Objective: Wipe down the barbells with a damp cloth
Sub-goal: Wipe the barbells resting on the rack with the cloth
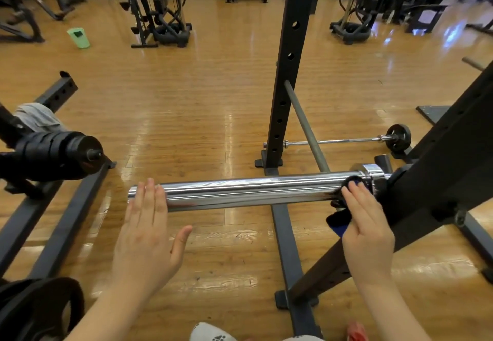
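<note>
A shiny chrome barbell sleeve (248, 190) runs left to right at mid-frame, its right end resting in a black rack (450, 169). My left hand (145, 236) lies flat with fingers spread, fingertips on the sleeve's free left end. My right hand (366, 230) presses a dark blue cloth (340, 219) against the sleeve near its collar; part of the cloth hangs below the bar. A second, thin barbell (344, 141) with a small black plate lies on the floor beyond.
A black upright post (286, 73) with holes stands just behind the sleeve, and a grey bar (306, 127) leans against it. Black weight plates (56, 157) sit on a rack at left. A green bin (78, 37) stands far left on the wooden floor.
</note>
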`<state>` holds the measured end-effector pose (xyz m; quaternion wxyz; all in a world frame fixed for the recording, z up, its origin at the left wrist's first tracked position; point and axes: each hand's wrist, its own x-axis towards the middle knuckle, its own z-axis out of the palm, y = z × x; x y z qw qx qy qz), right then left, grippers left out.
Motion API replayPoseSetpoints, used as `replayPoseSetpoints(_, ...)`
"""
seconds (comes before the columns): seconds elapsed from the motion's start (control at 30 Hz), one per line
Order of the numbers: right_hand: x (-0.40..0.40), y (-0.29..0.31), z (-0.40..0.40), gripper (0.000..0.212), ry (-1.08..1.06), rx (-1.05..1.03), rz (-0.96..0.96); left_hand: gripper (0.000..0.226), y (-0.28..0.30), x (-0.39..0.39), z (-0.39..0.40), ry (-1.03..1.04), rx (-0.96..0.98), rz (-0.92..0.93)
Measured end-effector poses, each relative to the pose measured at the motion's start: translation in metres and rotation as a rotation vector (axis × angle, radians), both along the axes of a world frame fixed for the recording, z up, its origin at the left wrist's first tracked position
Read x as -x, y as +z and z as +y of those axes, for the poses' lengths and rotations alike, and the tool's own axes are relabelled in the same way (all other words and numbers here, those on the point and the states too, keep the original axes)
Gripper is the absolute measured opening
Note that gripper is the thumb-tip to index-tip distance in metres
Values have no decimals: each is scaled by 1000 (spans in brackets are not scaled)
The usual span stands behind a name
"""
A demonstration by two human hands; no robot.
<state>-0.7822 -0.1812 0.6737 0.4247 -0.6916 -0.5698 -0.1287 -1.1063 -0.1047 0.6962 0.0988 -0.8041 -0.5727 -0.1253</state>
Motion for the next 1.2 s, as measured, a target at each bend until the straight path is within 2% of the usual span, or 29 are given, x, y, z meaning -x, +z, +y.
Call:
replayPoseSetpoints(0.27,1,5,0,43,-40,-27,9,94,14,-7,17,34,-3,15)
replayPoseSetpoints(0.4,1,8,11,43,-36,-17,-11,102,22,-8,34,39,61,71)
replayPoseSetpoints(0.57,-1,-11,-8,43,-27,17,-20,93,24,1,15,-3,71,-14)
replayPoseSetpoints(0.67,0,-18,-17,43,-39,42,-3,85,10,4,-3,-23,60,-1)
replayPoseSetpoints(0.77,4,-4,-12,40,-50,-31,15,87,1,3,0,-11,87,23)
replayPoseSetpoints(0.9,3,20,7,37,-66,-116,-15,90,5,1,11,-34,2,2)
replayPoseSetpoints(1.2,8,-9,-6,43,-59,-3,-26,94,17,0,29,-27,40,4)
